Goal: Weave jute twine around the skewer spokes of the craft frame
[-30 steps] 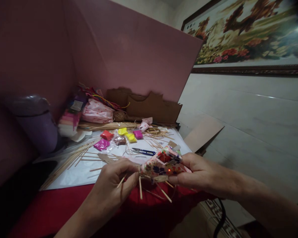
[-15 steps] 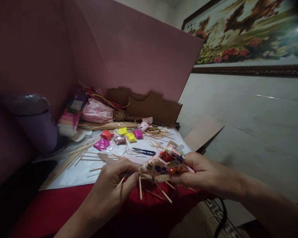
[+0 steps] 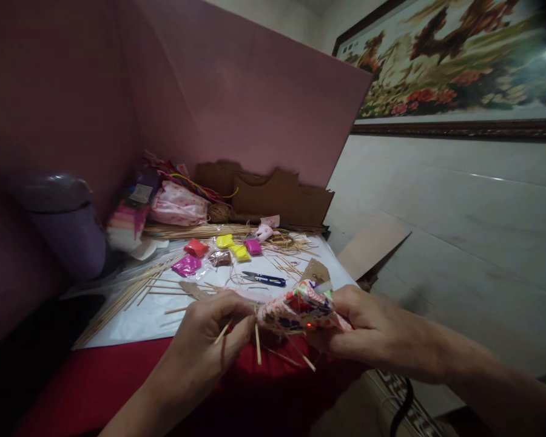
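Observation:
My right hand point(image 3: 361, 321) grips a flower-patterned hot glue gun point(image 3: 291, 306) with a small red light lit on its side. A translucent glue stick point(image 3: 323, 287) pokes out of its rear end. The gun's tip points left, close to the fingertips of my left hand point(image 3: 213, 331). Those fingers pinch a small piece made of thin wooden sticks point(image 3: 258, 344), whose ends jut down and outward. Much of this piece is hidden behind the gun and my fingers. Just beyond my hands, blue thread snips point(image 3: 264, 278) lie on the white sheet.
Packets of coloured clay point(image 3: 195, 247) and loose sticks point(image 3: 131, 297) lie on the white sheet point(image 3: 127, 328). At the back are a twine ball point(image 3: 221, 212) and torn cardboard point(image 3: 282, 194). A purple bin point(image 3: 68, 230) stands left; a dark cord point(image 3: 403, 403) hangs at lower right.
The glue gun has tilted and shifted slightly left and down in my right hand, uncovering a cardboard piece behind it. My left hand has stayed nearly still.

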Available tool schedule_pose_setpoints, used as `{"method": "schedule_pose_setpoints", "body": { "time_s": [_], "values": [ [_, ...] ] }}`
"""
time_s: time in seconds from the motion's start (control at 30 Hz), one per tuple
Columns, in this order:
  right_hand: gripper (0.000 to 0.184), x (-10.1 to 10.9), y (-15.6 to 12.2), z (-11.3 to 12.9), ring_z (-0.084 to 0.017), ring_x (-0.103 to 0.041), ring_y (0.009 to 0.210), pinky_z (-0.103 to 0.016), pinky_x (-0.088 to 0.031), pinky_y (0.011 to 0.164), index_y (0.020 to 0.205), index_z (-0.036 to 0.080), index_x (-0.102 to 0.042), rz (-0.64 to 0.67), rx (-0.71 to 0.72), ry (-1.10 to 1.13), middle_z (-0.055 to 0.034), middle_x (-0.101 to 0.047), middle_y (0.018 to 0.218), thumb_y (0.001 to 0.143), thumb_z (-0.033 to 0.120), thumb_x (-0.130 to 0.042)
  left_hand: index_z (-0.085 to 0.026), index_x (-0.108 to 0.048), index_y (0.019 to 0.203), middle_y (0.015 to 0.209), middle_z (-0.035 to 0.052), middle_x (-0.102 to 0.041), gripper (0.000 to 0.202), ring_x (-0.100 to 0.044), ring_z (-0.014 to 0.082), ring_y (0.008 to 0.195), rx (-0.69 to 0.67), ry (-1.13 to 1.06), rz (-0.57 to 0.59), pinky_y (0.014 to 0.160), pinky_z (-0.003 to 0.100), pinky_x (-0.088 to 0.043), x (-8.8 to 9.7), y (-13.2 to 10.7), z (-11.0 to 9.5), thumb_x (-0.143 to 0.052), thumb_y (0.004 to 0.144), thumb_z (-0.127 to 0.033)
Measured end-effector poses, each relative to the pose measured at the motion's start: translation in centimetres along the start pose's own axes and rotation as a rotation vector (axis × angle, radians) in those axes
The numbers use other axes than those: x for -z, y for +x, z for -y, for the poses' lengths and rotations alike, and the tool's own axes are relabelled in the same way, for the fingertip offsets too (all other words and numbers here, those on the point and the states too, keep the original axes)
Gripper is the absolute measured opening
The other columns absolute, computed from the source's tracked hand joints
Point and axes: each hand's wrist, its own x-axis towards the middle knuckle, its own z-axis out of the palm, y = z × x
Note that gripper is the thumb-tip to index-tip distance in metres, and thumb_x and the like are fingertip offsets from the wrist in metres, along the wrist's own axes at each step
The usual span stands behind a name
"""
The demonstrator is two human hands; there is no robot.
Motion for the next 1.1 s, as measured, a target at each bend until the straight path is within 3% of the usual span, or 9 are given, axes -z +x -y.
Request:
{"method": "schedule_pose_setpoints", "body": {
  "time_s": [0.33, 0.43, 0.53, 0.57, 0.63, 0.7, 0.87, 0.97, 1.1],
  "values": [
    [0.024, 0.0, -0.3, -1.3, -0.015, -0.054, 0.071, -0.026, -0.043, 0.067, 0.091, 0.017, -0.062, -0.085, 0.095, 0.434, -0.0011, -0.058, 0.073, 0.074, 0.035, -0.060, -0.018, -0.066, 0.077, 0.079, 0.0042, -0.066, 0.017, -0.060, 0.0151, 0.071, 0.005, 0.010, 0.009, 0.064, 0.025, -0.046, 0.0, -0.2, -0.1, -0.053, 0.082, -0.026],
    [0.028, 0.2, -0.4, -2.4, -0.012, -0.053, 0.059, -0.024, -0.043, 0.056, 0.097, 0.019, -0.061, -0.205, 0.095, 0.596, -0.0008, -0.058, 0.069, 0.076, 0.037, -0.060, -0.018, -0.066, 0.078, 0.078, 0.0039, -0.066, 0.017, -0.060, 0.0153, 0.071, 0.020, 0.017, 0.015, 0.063, 0.025, -0.046, 0.0, -0.3, 0.0, -0.053, 0.082, -0.027],
    [0.031, 1.3, 0.1, -4.7, -0.008, -0.041, 0.042, -0.021, -0.029, 0.037, 0.082, 0.017, -0.060, -0.460, 0.109, 0.603, 0.0011, -0.052, 0.058, 0.078, 0.047, -0.053, -0.018, -0.065, 0.079, 0.078, 0.0035, -0.065, 0.017, -0.060, 0.0149, 0.070, 0.024, 0.013, 0.026, 0.063, 0.025, -0.046, 0.2, -0.4, 0.2, -0.051, 0.083, -0.027],
    [0.032, 1.8, 0.4, -5.8, -0.008, -0.041, 0.043, -0.021, -0.027, 0.038, 0.078, 0.017, -0.058, -0.560, 0.076, 0.550, 0.0009, -0.052, 0.059, 0.080, 0.048, -0.051, -0.018, -0.065, 0.080, 0.079, 0.0036, -0.066, 0.017, -0.060, 0.0149, 0.071, 0.020, 0.008, 0.030, 0.064, 0.025, -0.046, 0.2, -0.4, 0.4, -0.051, 0.083, -0.026],
    [0.035, 2.7, 1.3, -8.5, -0.008, -0.037, 0.042, -0.022, -0.028, 0.040, 0.068, 0.017, -0.053, -0.645, -0.024, 0.337, 0.0026, -0.046, 0.052, 0.080, 0.050, -0.049, -0.018, -0.065, 0.081, 0.081, 0.0041, -0.066, 0.015, -0.060, 0.0155, 0.074, 0.009, 0.001, 0.033, 0.066, 0.026, -0.047, 0.4, -0.4, 0.6, -0.052, 0.083, -0.026],
    [0.036, 3.3, 2.2, -11.6, -0.011, -0.044, 0.048, -0.023, -0.032, 0.045, 0.068, 0.018, -0.051, -0.692, -0.129, 0.022, 0.0003, -0.050, 0.057, 0.081, 0.050, -0.046, -0.018, -0.065, 0.080, 0.080, 0.0041, -0.065, 0.015, -0.060, 0.0159, 0.075, 0.001, 0.004, 0.032, 0.067, 0.026, -0.047, 0.4, -0.4, 0.9, -0.052, 0.083, -0.026],
    [0.027, 2.3, 3.5, -17.5, -0.020, -0.058, 0.068, -0.028, -0.035, 0.059, 0.091, 0.017, -0.054, -0.595, -0.288, -0.688, -0.0086, -0.063, 0.080, 0.089, 0.029, -0.030, -0.018, -0.063, 0.078, 0.075, 0.0039, -0.064, 0.015, -0.060, 0.0158, 0.071, 0.001, 0.018, 0.032, 0.063, 0.025, -0.048, 0.4, -0.4, 1.0, -0.051, 0.082, -0.026],
    [0.032, 0.7, 3.7, -18.8, -0.021, -0.059, 0.082, -0.030, -0.037, 0.067, 0.104, 0.015, -0.051, -0.516, -0.207, -0.821, -0.0123, -0.062, 0.099, 0.091, 0.028, -0.025, -0.018, -0.063, 0.079, 0.076, 0.0040, -0.064, 0.015, -0.060, 0.0157, 0.072, 0.002, 0.011, 0.029, 0.063, 0.024, -0.048, 0.3, -0.4, 1.0, -0.051, 0.083, -0.026],
    [0.030, -0.9, 3.9, -19.1, -0.023, -0.058, 0.084, -0.031, -0.038, 0.070, 0.107, 0.014, -0.049, -0.474, -0.176, -0.862, -0.0112, -0.060, 0.099, 0.089, 0.033, -0.035, -0.019, -0.064, 0.081, 0.077, 0.0031, -0.063, 0.015, -0.061, 0.0161, 0.075, 0.001, 0.016, 0.023, 0.065, 0.024, -0.048, 0.3, -0.3, 1.0, -0.052, 0.083, -0.027]
  ]
}}
